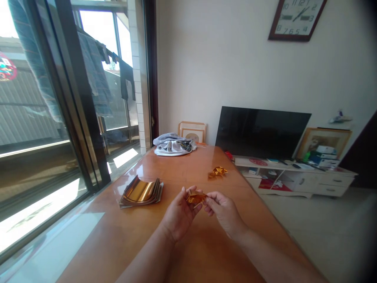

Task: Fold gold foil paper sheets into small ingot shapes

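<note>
A small folded piece of gold foil paper (195, 197) is held between both hands above the wooden table (141, 243). My left hand (183, 214) cradles it from the left, palm turned up and fingers curled around it. With thumb and fingers pinched, my right hand (221, 210) grips its right end. Left of my hands lies a curved stack of gold foil sheets (140, 191). Beyond my right hand, near the table's right edge, rests some folded gold foil (218, 172).
A bundle of grey cloth (173, 144) sits at the table's far end. Behind it lean picture frames (193, 131). A television (262, 131) stands on a low white cabinet (321, 182) to the right. Glass sliding doors (35, 118) run along the left.
</note>
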The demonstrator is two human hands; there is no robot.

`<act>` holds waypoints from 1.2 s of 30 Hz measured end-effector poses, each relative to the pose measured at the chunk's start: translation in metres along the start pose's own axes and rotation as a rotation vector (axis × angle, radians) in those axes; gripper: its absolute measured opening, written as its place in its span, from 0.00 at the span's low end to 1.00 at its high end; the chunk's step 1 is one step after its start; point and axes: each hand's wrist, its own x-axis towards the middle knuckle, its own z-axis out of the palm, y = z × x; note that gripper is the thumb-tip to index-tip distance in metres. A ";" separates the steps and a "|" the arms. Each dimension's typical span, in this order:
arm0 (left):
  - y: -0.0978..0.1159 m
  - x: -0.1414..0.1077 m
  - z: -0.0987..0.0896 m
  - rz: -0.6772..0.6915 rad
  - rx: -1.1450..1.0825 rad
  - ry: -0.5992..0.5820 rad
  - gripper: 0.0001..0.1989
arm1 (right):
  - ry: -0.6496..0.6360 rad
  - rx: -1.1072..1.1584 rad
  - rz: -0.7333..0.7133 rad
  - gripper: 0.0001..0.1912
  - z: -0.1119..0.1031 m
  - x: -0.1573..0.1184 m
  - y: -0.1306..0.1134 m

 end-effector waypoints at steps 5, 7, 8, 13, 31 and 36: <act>-0.001 -0.001 0.000 -0.028 -0.029 -0.009 0.17 | 0.033 0.062 0.070 0.15 0.008 -0.006 0.000; -0.003 -0.001 0.000 -0.037 -0.014 0.011 0.17 | 0.047 0.058 0.072 0.15 0.008 -0.006 0.001; -0.004 0.000 0.000 -0.037 -0.002 0.021 0.16 | 0.052 0.052 0.071 0.15 0.007 -0.007 0.002; -0.008 0.002 -0.001 -0.010 0.079 0.054 0.17 | 0.064 0.031 0.068 0.15 0.005 -0.008 0.004; -0.013 0.006 -0.006 0.072 0.238 0.268 0.20 | 0.145 0.011 0.148 0.12 -0.001 -0.005 0.010; -0.014 0.005 -0.004 0.252 0.523 0.351 0.24 | 0.186 -0.018 0.211 0.08 -0.007 -0.003 0.013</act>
